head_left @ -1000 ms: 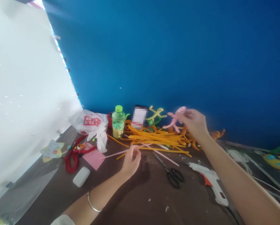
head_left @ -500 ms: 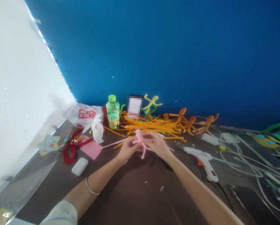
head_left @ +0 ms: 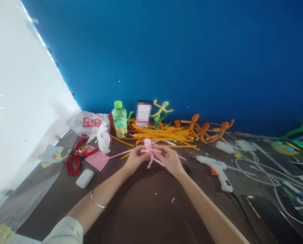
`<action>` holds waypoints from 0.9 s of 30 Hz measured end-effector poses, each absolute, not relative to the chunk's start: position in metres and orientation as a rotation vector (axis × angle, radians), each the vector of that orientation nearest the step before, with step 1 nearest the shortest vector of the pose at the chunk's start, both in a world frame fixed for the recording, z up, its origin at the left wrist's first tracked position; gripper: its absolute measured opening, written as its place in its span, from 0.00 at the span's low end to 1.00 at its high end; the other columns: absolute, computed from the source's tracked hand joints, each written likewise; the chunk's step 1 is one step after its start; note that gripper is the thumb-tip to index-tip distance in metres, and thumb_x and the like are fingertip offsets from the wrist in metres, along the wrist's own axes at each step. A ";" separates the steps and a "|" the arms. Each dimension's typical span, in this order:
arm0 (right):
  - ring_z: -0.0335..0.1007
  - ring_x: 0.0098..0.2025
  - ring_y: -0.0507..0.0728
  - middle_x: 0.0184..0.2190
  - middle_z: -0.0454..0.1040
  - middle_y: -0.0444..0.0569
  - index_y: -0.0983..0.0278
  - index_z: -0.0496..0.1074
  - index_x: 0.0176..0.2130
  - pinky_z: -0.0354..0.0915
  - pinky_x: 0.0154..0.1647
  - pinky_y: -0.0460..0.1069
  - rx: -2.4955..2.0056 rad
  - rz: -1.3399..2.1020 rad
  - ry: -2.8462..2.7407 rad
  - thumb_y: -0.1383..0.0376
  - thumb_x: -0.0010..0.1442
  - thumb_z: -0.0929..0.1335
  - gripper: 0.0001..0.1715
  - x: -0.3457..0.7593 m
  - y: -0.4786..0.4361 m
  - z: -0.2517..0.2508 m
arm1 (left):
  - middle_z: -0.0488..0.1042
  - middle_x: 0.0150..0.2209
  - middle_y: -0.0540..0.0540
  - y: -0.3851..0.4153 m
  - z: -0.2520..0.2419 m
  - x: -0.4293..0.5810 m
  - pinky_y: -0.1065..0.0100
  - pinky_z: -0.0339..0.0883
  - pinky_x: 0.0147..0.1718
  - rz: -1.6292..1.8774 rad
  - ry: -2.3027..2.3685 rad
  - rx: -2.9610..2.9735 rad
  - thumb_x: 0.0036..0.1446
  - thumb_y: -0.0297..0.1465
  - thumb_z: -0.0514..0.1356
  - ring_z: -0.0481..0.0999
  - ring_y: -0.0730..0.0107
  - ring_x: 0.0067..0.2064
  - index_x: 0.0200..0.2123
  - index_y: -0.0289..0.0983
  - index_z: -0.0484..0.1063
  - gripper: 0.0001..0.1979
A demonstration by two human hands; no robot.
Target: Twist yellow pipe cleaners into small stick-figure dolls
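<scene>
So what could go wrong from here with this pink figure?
The long pink pipe cleaner sticking out past the left hand could snag and bend the pink pipe-cleaner figure. The right hand also works near a hot-glue gun; if it is hot, a careless reach could burn.

A dark brown table top (head_left: 146, 210) carried a heap of straight orange pipe cleaners (head_left: 161, 134), a clear plastic bottle with a green cap (head_left: 119, 119), a crumpled white plastic bag (head_left: 89, 123), a square of pink paper (head_left: 97, 159), a looped red cord (head_left: 73, 162), a white rounded block (head_left: 85, 178) and a white hot glue gun (head_left: 216, 169).
</scene>
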State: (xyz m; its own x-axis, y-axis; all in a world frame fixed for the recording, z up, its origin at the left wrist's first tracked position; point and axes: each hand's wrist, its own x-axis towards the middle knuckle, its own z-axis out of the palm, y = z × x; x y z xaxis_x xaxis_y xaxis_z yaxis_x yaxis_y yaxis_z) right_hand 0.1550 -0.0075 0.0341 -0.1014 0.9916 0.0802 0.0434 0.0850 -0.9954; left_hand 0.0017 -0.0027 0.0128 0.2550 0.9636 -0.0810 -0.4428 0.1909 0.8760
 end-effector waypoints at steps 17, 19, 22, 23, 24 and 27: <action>0.68 0.46 0.59 0.42 0.73 0.53 0.62 0.70 0.45 0.66 0.47 0.53 -1.367 0.136 -1.908 0.72 0.57 0.59 0.17 0.174 -0.051 0.018 | 0.75 0.34 0.46 -0.010 0.009 0.000 0.59 0.67 0.42 1.121 0.884 0.990 0.39 0.34 0.66 0.75 0.64 0.37 0.32 0.34 0.66 0.16; 0.69 0.46 0.59 0.42 0.73 0.53 0.62 0.70 0.43 0.66 0.47 0.53 -1.424 0.094 -1.794 0.71 0.58 0.59 0.17 0.181 -0.050 0.018 | 0.74 0.37 0.43 -0.013 0.011 0.002 0.58 0.66 0.44 1.100 0.864 1.111 0.40 0.34 0.65 0.74 0.62 0.41 0.33 0.34 0.67 0.16; 0.71 0.43 0.58 0.38 0.74 0.53 0.62 0.69 0.41 0.66 0.45 0.53 -1.485 0.048 -1.573 0.69 0.60 0.57 0.15 0.193 -0.041 0.021 | 0.73 0.37 0.44 -0.014 0.010 -0.001 0.62 0.65 0.43 1.139 0.930 1.291 0.41 0.35 0.64 0.72 0.64 0.41 0.32 0.34 0.69 0.15; 0.72 0.40 0.58 0.36 0.75 0.53 0.63 0.69 0.41 0.67 0.43 0.52 -1.509 0.036 -1.482 0.67 0.61 0.56 0.16 0.197 -0.037 0.024 | 0.73 0.35 0.45 -0.013 0.009 -0.003 0.64 0.65 0.40 1.156 0.986 1.349 0.42 0.36 0.63 0.72 0.66 0.38 0.32 0.34 0.69 0.14; 0.73 0.36 0.57 0.35 0.75 0.52 0.63 0.67 0.42 0.68 0.39 0.52 -1.531 0.028 -1.393 0.66 0.62 0.54 0.16 0.201 -0.034 0.028 | 0.72 0.33 0.46 -0.012 0.008 -0.005 0.67 0.65 0.37 1.176 1.050 1.404 0.43 0.37 0.62 0.71 0.68 0.35 0.31 0.34 0.69 0.13; 0.72 0.28 0.54 0.35 0.74 0.52 0.63 0.64 0.43 0.68 0.30 0.49 -1.577 0.017 -1.199 0.63 0.64 0.51 0.19 0.207 -0.027 0.039 | 0.64 0.22 0.53 -0.009 0.003 -0.011 0.72 0.59 0.26 1.201 1.272 1.553 0.46 0.39 0.59 0.63 0.74 0.25 0.30 0.35 0.69 0.12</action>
